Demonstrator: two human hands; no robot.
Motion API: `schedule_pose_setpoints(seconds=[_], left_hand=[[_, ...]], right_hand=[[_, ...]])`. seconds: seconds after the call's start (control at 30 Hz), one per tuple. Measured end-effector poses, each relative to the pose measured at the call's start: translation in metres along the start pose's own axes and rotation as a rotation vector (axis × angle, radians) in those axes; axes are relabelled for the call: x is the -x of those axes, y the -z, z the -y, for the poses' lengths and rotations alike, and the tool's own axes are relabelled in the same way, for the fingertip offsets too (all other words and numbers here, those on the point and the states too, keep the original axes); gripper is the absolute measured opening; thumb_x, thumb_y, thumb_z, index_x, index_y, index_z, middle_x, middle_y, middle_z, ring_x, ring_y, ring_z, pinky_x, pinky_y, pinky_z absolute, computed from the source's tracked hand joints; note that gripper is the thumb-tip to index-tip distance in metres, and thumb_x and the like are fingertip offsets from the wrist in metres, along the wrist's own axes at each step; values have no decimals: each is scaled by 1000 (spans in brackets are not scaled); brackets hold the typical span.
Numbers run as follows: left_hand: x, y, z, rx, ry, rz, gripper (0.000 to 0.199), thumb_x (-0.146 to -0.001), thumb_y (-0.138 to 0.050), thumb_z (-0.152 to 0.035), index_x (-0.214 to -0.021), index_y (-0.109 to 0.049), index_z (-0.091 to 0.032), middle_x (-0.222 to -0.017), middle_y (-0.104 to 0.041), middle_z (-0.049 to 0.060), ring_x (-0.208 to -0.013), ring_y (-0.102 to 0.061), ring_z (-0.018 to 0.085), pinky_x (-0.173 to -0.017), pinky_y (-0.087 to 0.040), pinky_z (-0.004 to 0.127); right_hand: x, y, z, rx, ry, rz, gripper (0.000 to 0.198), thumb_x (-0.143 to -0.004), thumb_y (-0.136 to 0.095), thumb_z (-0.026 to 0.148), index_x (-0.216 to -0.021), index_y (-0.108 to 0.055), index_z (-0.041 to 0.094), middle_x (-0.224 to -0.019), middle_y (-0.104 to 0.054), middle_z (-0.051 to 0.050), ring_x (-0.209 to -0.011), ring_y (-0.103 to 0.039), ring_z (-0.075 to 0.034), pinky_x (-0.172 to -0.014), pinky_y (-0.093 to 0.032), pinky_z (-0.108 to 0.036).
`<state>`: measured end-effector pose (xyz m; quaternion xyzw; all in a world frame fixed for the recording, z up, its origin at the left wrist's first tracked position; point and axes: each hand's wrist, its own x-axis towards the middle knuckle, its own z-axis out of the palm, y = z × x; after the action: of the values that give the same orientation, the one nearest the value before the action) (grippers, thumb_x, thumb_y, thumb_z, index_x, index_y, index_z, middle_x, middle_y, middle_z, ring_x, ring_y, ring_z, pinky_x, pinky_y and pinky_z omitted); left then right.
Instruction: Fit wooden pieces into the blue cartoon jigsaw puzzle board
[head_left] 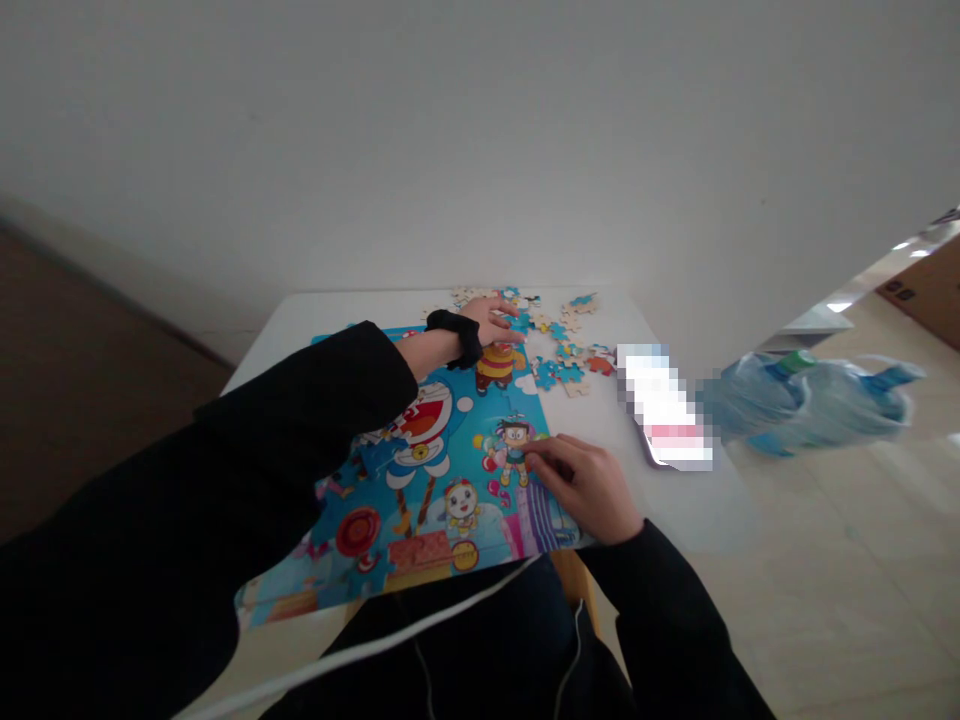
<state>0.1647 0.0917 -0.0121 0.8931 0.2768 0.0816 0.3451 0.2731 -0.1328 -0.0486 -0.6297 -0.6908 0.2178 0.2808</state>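
A blue cartoon picture sheet [480, 410] with a cat-like figure lies on the white table, its near edge reaching past the table's front. My left hand [495, 322], with a black band at the wrist, stretches over the far edge of the sheet. Its fingers are spread beside loose jigsaw pieces [551, 372]. On the sheet's right side rests my right hand [592, 485], thumb and forefinger pinched together at the figure with glasses. Whatever is between those fingertips is too small to make out. My left sleeve hides part of the sheet's left side.
More jigsaw pieces [581, 305] lie scattered along the back of the table [600, 420]. A phone with a blurred screen [667, 410] sits at the right edge. Plastic-wrapped bottles [817, 400] stand on the floor beyond. A white cable [360, 650] crosses in front of me.
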Motion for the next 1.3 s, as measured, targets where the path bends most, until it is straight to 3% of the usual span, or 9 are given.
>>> schedule_pose_setpoints(seconds=[0.1, 0.2, 0.43, 0.6, 0.7, 1.07, 1.3], left_hand=[[16, 6, 7, 105, 59, 59, 29, -88, -51, -22, -116, -52, -13, -111, -59, 10, -92, -59, 17, -79, -51, 34], [44, 7, 4, 177, 97, 101, 42, -82, -51, -9, -124, -48, -15, -120, -58, 11, -98, -59, 16, -82, -49, 30], [99, -4, -18, 298, 24, 280, 53, -77, -50, -7, -127, -47, -24, -132, -49, 7, -122, -46, 17, -90, -43, 28], [113, -22, -23, 502, 47, 389, 52, -78, -50, -8, -127, -47, -25, -130, -51, 4, -111, -55, 17, -87, -46, 27], [118, -32, -26, 559, 62, 391, 51, -78, -51, -9, -126, -48, -25, -130, -51, 4, -106, -58, 16, -84, -47, 25], [135, -35, -31, -31, 26, 166, 30, -79, -58, -18, -109, -64, -21, -98, -69, 2, -85, -64, 13, -73, -46, 19], [140, -34, -26, -134, -91, 160, 29, -82, -57, -17, -110, -63, -19, -106, -67, 2, -93, -62, 12, -77, -43, 17]], right_hand=[[0, 0, -1, 9, 8, -5, 23, -86, -46, 30, -96, -66, 24, -77, -64, 0, -64, -56, -11, -58, -38, -24], [0, 0, -1, 14, 5, -18, 23, -86, -47, 31, -96, -66, 24, -76, -64, 0, -62, -55, -11, -57, -38, -24], [1, -1, -2, 16, 7, -21, 25, -87, -46, 34, -97, -67, 25, -73, -62, 0, -60, -53, -11, -56, -37, -24], [2, 1, -2, 38, -5, -21, 26, -86, -46, 34, -98, -67, 25, -72, -61, 0, -58, -51, -10, -55, -36, -24], [1, 2, -2, 29, 4, -28, 25, -86, -47, 33, -98, -67, 24, -74, -63, 0, -57, -50, -10, -54, -36, -24], [2, 2, -1, 42, 2, -37, 26, -86, -47, 34, -97, -68, 22, -68, -61, 0, -56, -50, -10, -53, -35, -23], [2, 3, -1, 29, 9, -41, 24, -86, -49, 33, -97, -67, 22, -68, -60, 1, -56, -49, -9, -53, -35, -23]])
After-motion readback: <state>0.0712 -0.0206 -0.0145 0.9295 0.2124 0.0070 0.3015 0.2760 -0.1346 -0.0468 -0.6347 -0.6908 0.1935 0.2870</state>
